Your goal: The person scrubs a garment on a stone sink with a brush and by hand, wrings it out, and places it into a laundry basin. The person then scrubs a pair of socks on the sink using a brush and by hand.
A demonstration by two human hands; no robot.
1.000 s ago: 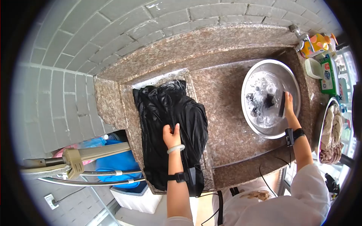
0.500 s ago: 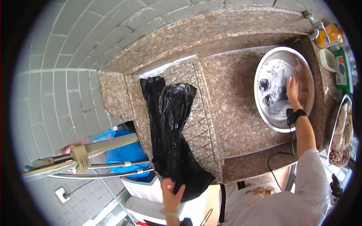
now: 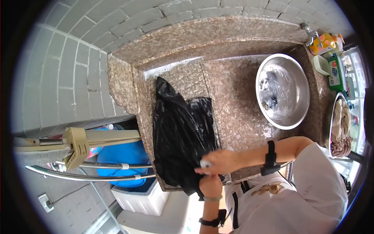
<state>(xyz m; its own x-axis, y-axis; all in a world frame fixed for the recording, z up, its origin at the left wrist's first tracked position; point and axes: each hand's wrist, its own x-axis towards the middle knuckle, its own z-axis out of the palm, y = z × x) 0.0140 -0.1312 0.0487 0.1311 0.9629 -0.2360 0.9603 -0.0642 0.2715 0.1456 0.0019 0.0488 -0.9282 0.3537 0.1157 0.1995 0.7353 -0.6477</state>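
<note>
Black cloth (image 3: 179, 136) is spread, creased and shiny, on the left part of the stone counter (image 3: 183, 80). Long axis runs far-left to near-right, with the narrow far end up by the back ledge and the near end hanging around the counter's front edge. A second lobe sticks out on its right side.

Both hands are at the near-right end, so most of the cloth lies left and far of them. Left hand (image 3: 210, 187) is the nearer one to the person, right beside the cloth's near end. Right hand (image 3: 222, 160) comes across from the right, fingers pointing left and overlapping the cloth's near-right part. Hands meet or nearly meet; right is just far of left. No clear winner on which is closer to the cloth.

Grip state: left looks curled, but can't tell if it's pinching cloth. Right is motion-blurred, can't tell either. Small pale patch at the right fingers, not identifiable.

Metal bowl (image 3: 299, 80) is well apart to the right, in the sunken sink (image 3: 235, 89): sudsy water, small dark item (image 3: 271, 102) in it, no hand on it. Faucet (image 3: 309, 34) far right, green box (image 3: 336, 75) just near of it.
</note>
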